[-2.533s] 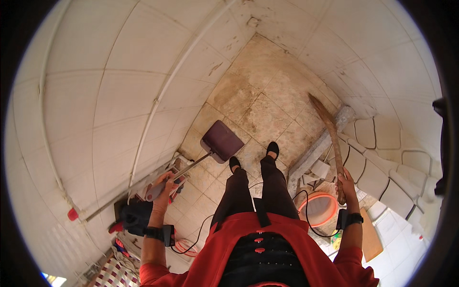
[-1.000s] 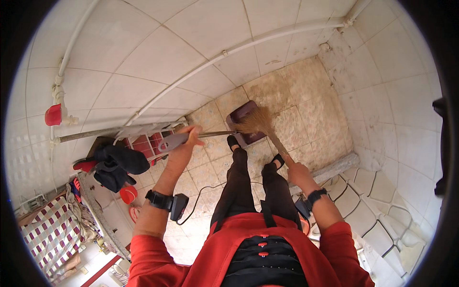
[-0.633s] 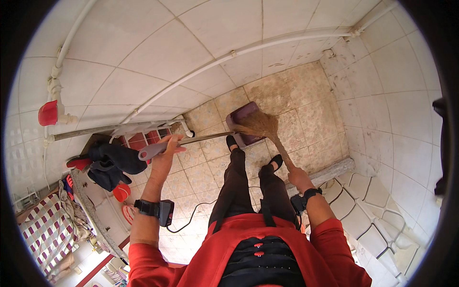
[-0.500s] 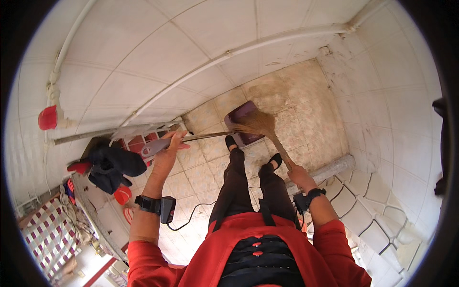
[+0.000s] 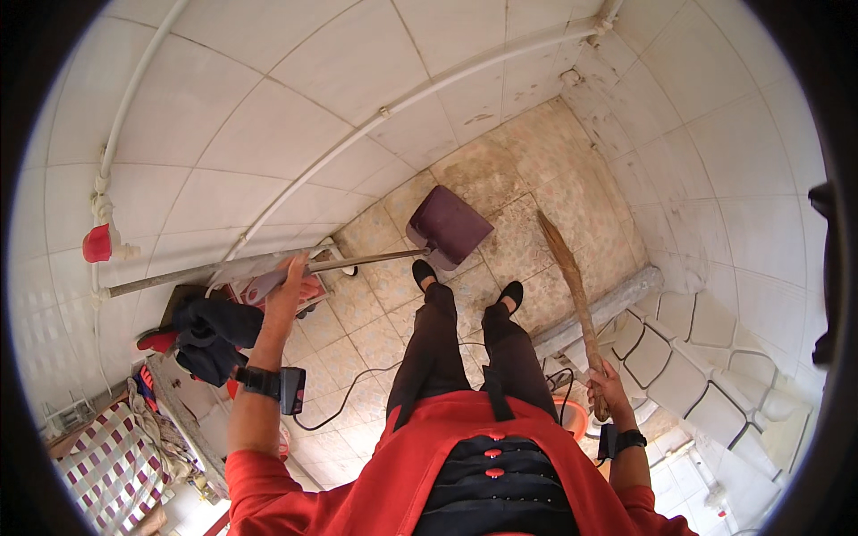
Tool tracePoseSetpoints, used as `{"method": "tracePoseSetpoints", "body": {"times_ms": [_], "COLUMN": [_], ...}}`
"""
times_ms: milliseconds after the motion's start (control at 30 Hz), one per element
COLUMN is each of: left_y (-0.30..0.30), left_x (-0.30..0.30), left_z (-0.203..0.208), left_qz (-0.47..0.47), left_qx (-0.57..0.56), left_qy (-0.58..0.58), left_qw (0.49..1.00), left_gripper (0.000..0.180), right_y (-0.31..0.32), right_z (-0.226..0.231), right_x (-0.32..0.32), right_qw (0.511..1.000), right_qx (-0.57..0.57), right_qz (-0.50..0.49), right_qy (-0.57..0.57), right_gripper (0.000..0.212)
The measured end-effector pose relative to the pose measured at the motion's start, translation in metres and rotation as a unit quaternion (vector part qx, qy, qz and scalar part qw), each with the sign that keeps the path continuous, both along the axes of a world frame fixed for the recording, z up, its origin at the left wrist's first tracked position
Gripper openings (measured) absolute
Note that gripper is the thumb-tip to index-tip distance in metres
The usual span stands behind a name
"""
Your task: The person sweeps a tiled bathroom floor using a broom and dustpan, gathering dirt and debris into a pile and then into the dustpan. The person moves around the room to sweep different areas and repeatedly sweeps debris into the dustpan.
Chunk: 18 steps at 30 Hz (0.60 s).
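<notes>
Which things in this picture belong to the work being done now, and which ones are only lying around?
In use:
broom, held in the right hand
long-handled purple dustpan, its handle held in the left hand

Lying around:
dark bundle, at the left
checked cloth, lower left
orange-rimmed bucket, partly hidden

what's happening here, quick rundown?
A person has a tool in each of their hands. The left hand grips the handle of a purple dustpan, its pan just beyond the left shoe. The right hand holds a broom near its end. The bristles are right of the pan, apart from it.
</notes>
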<state>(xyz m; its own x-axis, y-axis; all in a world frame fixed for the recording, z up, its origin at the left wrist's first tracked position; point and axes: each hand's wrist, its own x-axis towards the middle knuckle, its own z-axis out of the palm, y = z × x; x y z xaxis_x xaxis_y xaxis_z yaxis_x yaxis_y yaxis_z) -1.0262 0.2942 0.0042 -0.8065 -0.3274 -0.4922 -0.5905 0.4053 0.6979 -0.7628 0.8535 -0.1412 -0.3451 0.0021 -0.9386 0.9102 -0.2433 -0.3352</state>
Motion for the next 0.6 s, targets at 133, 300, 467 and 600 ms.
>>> {"method": "tracePoseSetpoints", "body": {"times_ms": [133, 300, 467, 600], "left_y": [0.022, 0.029, 0.032, 0.031], "left_x": [-0.016, -0.024, -0.036, -0.032], "left_z": [-0.004, -0.005, 0.003, 0.007], "left_qz": [-0.031, -0.068, -0.138, -0.218], "left_qx": [0.034, 0.047, 0.016, -0.007], "left_qy": [0.006, 0.013, -0.017, -0.063], "left_qw": [0.999, 0.997, 0.99, 0.974], "left_gripper": [0.038, 0.043, 0.045, 0.041], "right_y": [-0.002, -0.03, -0.07, -0.103], "right_z": [0.008, 0.022, 0.029, 0.019], "right_x": [0.023, 0.031, 0.015, -0.022], "right_qw": [0.999, 0.998, 0.981, 0.846], "right_qx": [0.037, 0.069, 0.148, 0.295], "right_qz": [-0.024, -0.008, 0.119, 0.291], "right_qy": [-0.01, -0.01, 0.045, 0.335], "right_gripper": [0.055, 0.057, 0.066, 0.065]}}
